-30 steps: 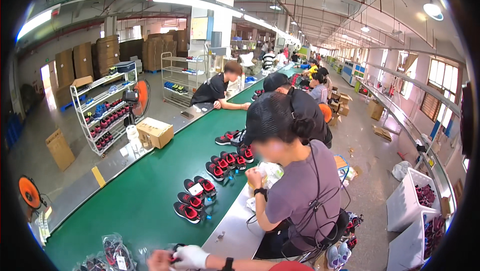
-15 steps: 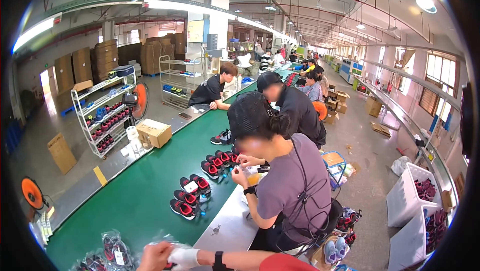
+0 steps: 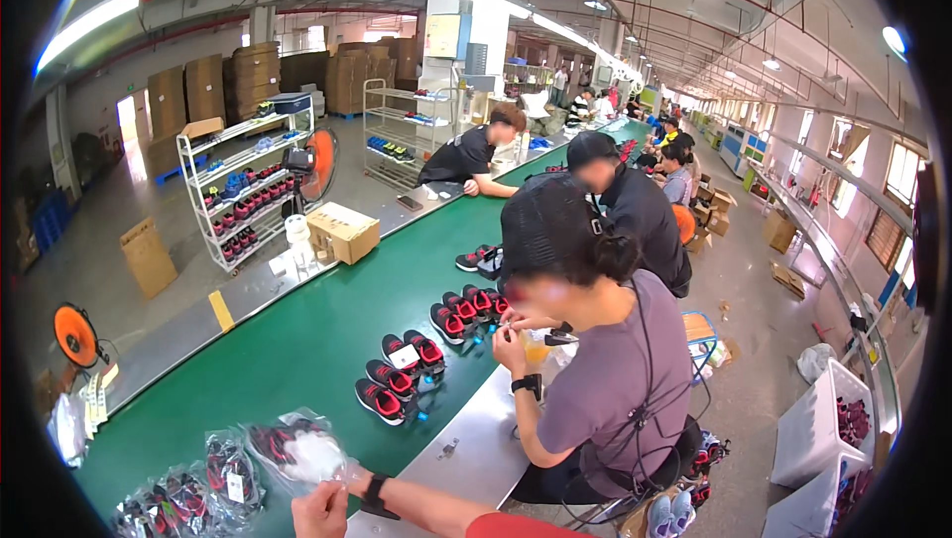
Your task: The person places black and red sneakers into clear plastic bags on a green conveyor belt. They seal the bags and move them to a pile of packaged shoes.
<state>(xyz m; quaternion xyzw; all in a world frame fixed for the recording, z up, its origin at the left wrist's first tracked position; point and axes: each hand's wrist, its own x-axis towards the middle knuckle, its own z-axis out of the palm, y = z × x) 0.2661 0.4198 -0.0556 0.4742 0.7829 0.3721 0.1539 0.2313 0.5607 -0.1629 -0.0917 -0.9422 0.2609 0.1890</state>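
A clear plastic bag (image 3: pixel 260 442) with dark shoes showing red trim lies at the lower left of the green work surface (image 3: pixel 297 340). My right hand (image 3: pixel 319 459), in a white glove, reaches into the bag's near end against the shoes; the film blurs its fingers. The right wrist has a black band. My left hand (image 3: pixel 319 510), bare, is closed at the bag's near edge, fingers curled on the film. Several bagged shoes (image 3: pixel 230 474) lie just left of this bag.
Unbagged black-and-red shoes (image 3: pixel 382 399) stand in rows ahead. A seated person (image 3: pixel 615 369) works close on the right, beside a metal side table (image 3: pixel 451 449). A cardboard box (image 3: pixel 342 233) and an orange fan (image 3: pixel 75 335) are across the line.
The view has swung left, so the scene sits further right. The bag with shoes has come into clear view around my gloved right hand, which is now further forward.
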